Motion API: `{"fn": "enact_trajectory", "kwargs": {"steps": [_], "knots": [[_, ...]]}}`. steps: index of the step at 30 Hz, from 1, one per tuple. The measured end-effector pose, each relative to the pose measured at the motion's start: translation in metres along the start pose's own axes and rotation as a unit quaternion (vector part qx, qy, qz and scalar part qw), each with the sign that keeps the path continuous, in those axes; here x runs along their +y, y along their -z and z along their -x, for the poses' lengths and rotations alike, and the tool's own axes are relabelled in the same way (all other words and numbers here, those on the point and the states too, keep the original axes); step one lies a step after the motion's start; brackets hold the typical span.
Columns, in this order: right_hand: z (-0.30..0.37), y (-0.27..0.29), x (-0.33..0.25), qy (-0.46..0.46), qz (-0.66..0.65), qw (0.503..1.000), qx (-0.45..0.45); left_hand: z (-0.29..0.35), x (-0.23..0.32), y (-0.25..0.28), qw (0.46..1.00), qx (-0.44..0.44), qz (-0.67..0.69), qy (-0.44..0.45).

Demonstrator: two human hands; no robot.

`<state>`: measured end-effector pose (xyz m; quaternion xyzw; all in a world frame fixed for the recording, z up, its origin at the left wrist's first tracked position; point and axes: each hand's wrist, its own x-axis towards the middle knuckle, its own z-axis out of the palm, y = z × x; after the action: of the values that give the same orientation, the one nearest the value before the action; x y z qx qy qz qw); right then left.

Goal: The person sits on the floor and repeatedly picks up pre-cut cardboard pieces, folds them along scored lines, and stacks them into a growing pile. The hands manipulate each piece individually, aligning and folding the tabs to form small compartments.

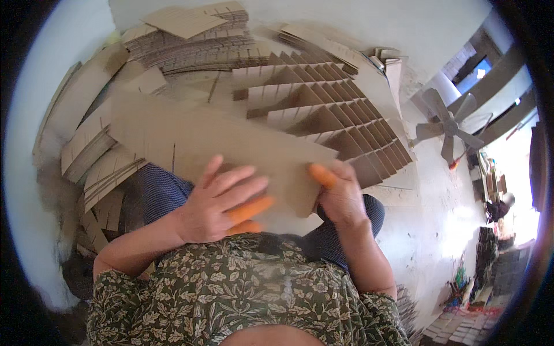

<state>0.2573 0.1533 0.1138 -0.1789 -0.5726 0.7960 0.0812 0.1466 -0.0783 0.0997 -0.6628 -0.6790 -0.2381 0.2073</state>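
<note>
A long flat cardboard strip [213, 130] spans slantwise in front of me, from the pile at left to my right hand. My right hand [343, 193] grips its right end, the thumb in an orange finger cover lying on top. Over the strip's lower edge is my left hand [222, 199], its fingers spread; two of them wear orange covers. Whether it touches the strip I cannot tell. Just beyond the strip stands a cardboard divider grid [329, 109], made of crossed strips that form several cells. Part of the grid is hidden behind the strip.
Stacks of slotted cardboard strips [196, 49] lie at the back, and more piles [86, 150] lean along the left. A fan [450, 124] stands at the right. Farther right are stacked grey pieces [508, 277] and a bright opening.
</note>
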Motion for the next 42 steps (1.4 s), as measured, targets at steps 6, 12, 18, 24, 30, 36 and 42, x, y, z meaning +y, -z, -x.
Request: {"fn": "enact_trajectory", "kwargs": {"steps": [6, 12, 18, 24, 30, 36, 42], "knots": [[0.025, 0.077, -0.020, 0.295, -0.044, 0.913, 0.277, 0.042, -0.024, -0.035, 0.987, 0.080, 0.026, 0.136], [0.025, 0.141, 0.016, 0.326, 0.138, 0.859, 0.369, 0.066, -0.029, -0.098, 0.950, 0.013, 0.210, 0.232], [0.025, 0.143, 0.027, 0.338, 0.338, 0.795, 0.375, 0.060, -0.018, -0.087, 0.896, -0.189, 0.241, 0.320], [0.022, 0.139, 0.024, 0.299, 0.300, 0.827, 0.369, 0.076, -0.025, -0.103, 0.914, -0.227, 0.226, 0.248], [0.015, 0.141, 0.032, 0.319, 0.307, 0.825, 0.353, 0.079, -0.025, -0.106, 0.911, -0.265, 0.203, 0.243], [0.013, 0.128, 0.035, 0.285, 0.343, 0.829, 0.339, 0.078, -0.026, -0.104, 0.902, -0.275, 0.211, 0.255], [0.013, 0.141, 0.053, 0.252, 0.407, 0.807, 0.346, 0.080, -0.027, -0.105, 0.908, -0.283, 0.187, 0.247]]}}
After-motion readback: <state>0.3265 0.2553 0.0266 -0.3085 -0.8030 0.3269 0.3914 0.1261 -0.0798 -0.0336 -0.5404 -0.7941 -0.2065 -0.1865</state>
